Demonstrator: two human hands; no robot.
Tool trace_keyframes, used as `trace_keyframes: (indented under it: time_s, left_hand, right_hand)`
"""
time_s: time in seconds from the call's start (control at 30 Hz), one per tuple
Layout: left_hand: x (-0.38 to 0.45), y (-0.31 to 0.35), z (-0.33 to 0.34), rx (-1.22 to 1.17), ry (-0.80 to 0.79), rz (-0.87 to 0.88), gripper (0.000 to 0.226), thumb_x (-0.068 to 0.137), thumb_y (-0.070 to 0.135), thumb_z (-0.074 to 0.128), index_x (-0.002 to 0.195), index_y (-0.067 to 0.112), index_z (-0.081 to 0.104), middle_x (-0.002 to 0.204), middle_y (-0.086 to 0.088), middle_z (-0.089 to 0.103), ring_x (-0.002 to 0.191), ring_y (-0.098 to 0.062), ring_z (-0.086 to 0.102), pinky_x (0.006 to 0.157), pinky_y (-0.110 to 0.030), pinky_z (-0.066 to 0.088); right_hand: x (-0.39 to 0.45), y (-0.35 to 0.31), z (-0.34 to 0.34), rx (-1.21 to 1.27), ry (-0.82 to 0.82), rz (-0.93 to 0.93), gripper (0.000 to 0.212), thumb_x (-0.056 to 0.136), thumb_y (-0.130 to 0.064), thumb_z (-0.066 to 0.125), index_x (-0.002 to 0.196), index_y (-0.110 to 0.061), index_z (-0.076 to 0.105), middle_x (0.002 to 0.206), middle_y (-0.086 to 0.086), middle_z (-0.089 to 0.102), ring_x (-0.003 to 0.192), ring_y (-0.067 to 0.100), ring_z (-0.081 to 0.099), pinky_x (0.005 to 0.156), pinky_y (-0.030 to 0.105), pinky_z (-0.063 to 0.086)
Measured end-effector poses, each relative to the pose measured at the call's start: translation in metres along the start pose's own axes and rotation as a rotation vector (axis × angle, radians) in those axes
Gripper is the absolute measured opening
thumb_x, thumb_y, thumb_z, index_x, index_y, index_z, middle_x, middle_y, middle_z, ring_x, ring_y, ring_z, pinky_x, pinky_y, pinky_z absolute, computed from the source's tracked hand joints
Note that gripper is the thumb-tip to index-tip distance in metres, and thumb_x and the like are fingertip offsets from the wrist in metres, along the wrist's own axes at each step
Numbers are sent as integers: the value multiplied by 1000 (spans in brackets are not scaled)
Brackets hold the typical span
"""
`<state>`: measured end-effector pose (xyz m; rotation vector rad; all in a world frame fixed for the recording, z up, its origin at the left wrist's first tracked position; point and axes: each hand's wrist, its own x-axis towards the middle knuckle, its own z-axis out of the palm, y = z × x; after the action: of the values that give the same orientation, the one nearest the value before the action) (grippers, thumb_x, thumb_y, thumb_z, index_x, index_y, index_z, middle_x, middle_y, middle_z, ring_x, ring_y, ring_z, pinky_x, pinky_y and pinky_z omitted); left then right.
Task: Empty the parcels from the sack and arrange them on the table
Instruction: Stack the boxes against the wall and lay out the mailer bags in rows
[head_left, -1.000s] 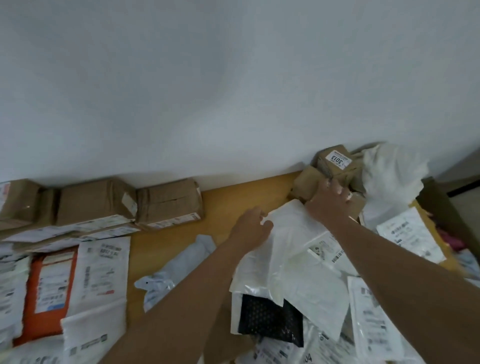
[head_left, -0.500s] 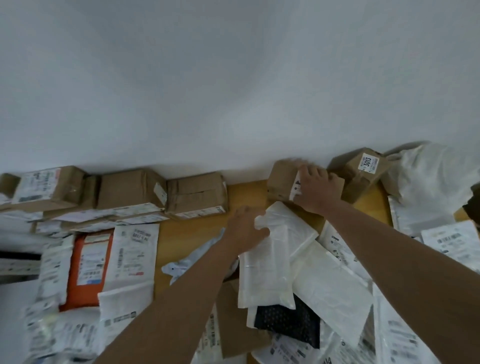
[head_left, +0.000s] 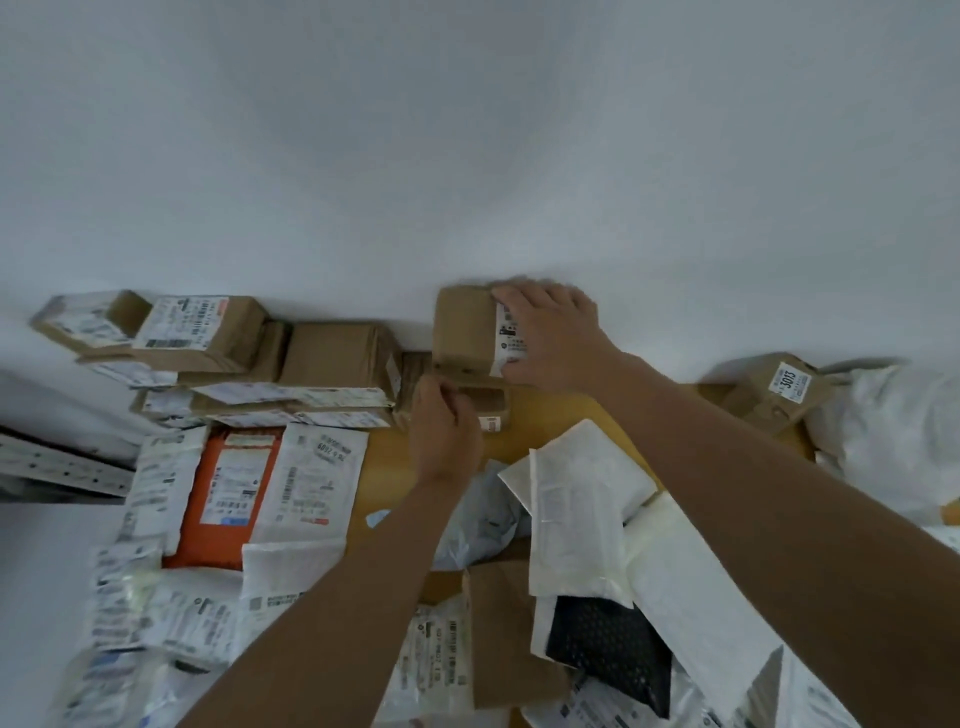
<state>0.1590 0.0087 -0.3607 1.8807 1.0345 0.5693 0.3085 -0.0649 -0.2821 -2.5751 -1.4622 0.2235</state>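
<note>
My right hand (head_left: 553, 332) grips a small brown cardboard box (head_left: 463, 332) with a white label, held against the wall above another brown box (head_left: 488, 405). My left hand (head_left: 445, 431) touches the front of that lower box, fingers curled. A row of brown boxes (head_left: 337, 358) lines the wall to the left. The white sack (head_left: 898, 436) lies crumpled at the far right, beside a brown box marked 3013 (head_left: 779, 395). White mailers (head_left: 576, 509) are heaped under my right forearm.
An orange mailer (head_left: 223, 493) and white labelled mailers (head_left: 311, 478) lie flat on the wooden table (head_left: 384, 467) at the left. A black dotted pouch (head_left: 608, 644) and a brown envelope (head_left: 498, 623) sit near the front. The white wall stands directly behind the boxes.
My right hand carried the brown box left along the wall and up over the box at the row's end. My left hand let go of the white mailer and reached to the lower box.
</note>
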Motion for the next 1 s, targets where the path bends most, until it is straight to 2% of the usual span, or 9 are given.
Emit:
trace_keyframes:
  time_s: [0.23, 0.33, 0.47, 0.57, 0.67, 0.73, 0.8, 0.9, 1.0]
  left_hand:
    - [16, -9, -33, 55, -61, 7, 14, 95, 6, 45, 93, 15, 55, 91, 2, 55, 81, -14, 50, 60, -14, 34]
    - [19, -15, -39, 65, -109, -20, 18, 94, 6, 44, 100, 16, 58, 98, 1, 57, 89, -17, 54, 64, -21, 38]
    - [18, -17, -42, 80, -179, -56, 27, 95, 8, 44, 117, 14, 57, 116, -1, 58, 103, -19, 55, 84, -37, 48]
    - [15, -16, -41, 109, -143, -57, 26, 95, 10, 46, 119, 13, 55, 117, -1, 56, 103, -18, 54, 82, -32, 45]
    - [14, -16, -36, 101, -84, -58, 19, 96, 12, 48, 113, 12, 56, 113, -1, 57, 97, -16, 54, 78, -28, 42]
    - [13, -15, -30, 128, -101, -44, 15, 97, 16, 48, 107, 14, 59, 105, -1, 63, 93, -18, 57, 74, -30, 44]
    - [13, -14, -21, 135, -174, -34, 15, 97, 17, 47, 101, 16, 62, 100, 0, 66, 89, -17, 60, 70, -27, 43]
    - [12, -7, -11, 135, -220, -89, 16, 98, 17, 47, 104, 17, 62, 101, 4, 62, 93, -16, 58, 75, -26, 44]
    - [7, 2, 3, 152, -151, -238, 12, 98, 19, 45, 102, 18, 55, 98, 4, 57, 89, -17, 53, 75, -30, 41]
  right_hand:
    - [34, -50, 18, -109, -60, -85, 85, 82, -48, 64, 152, -23, 23, 154, -1, 28, 141, 26, 21, 112, 45, 23]
    - [37, -55, 31, -132, -65, -70, 84, 83, -49, 63, 152, -24, 23, 155, -2, 28, 140, 28, 21, 109, 47, 26]
    - [36, -51, 44, -144, -1, -111, 76, 87, -52, 62, 149, -19, 32, 156, -1, 28, 139, 28, 26, 109, 45, 26]
    - [28, -41, 53, -75, 67, -142, 75, 86, -56, 62, 144, -15, 38, 155, 5, 29, 140, 29, 28, 112, 45, 23]
    - [11, -25, 63, 41, 189, 6, 74, 85, -60, 57, 140, -14, 40, 147, 10, 37, 136, 32, 31, 108, 50, 30]
    - [-1, -13, 70, 141, 319, 199, 63, 88, -54, 52, 132, -10, 44, 132, 14, 46, 119, 34, 44, 97, 50, 43]
    - [-11, -6, 73, 316, 316, 305, 53, 94, -50, 47, 125, -7, 45, 122, 14, 51, 106, 32, 53, 87, 46, 49]
    - [-21, 6, 77, 407, 196, 276, 45, 99, -46, 44, 126, -10, 49, 125, 9, 58, 114, 27, 53, 92, 41, 44]
    - [-39, 38, 81, 259, 346, 422, 42, 94, -41, 52, 124, -11, 55, 129, 8, 58, 127, 30, 44, 100, 46, 36]
